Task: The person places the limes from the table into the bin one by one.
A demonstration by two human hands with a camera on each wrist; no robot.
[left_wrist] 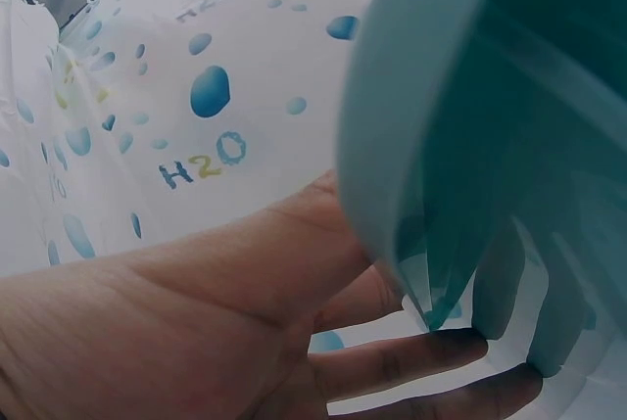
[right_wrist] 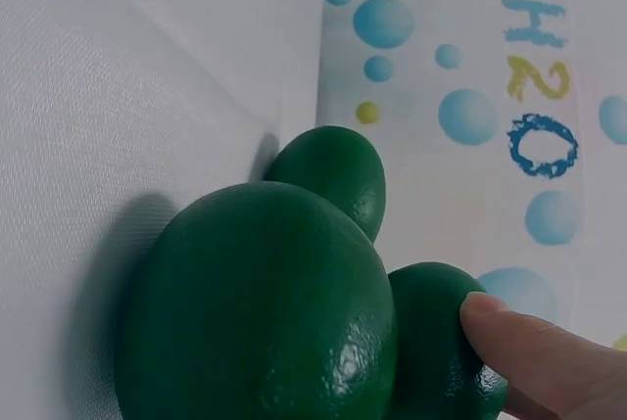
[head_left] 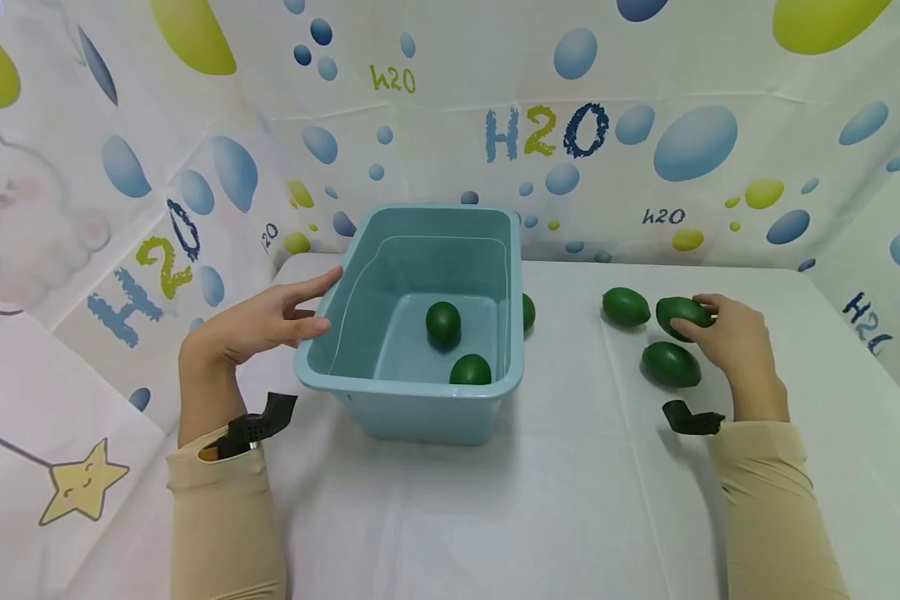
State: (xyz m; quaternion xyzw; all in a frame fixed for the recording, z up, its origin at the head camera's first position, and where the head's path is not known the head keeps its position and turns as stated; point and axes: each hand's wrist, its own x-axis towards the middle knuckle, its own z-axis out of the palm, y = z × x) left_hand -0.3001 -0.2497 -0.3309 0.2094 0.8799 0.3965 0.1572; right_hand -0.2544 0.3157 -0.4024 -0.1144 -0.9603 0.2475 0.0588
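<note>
From the head view, our right hand (head_left: pixel 731 342) curls round a green lime (head_left: pixel 682 315) on the counter (head_left: pixel 585 500), its long axis lying left-right. Our left hand (head_left: pixel 262 321), fingers straight, touches the teal bin (head_left: pixel 412 400).

The left wrist view shows fingers (left_wrist: pixel 411 361) against the bin's wall.

In the right wrist view, a fingertip (right_wrist: pixel 519 347) presses that lime.

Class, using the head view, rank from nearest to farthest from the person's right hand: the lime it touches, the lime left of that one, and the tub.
1. Touched lime, under the right hand.
2. Left lime, beside it.
3. Tub, far left.
</note>
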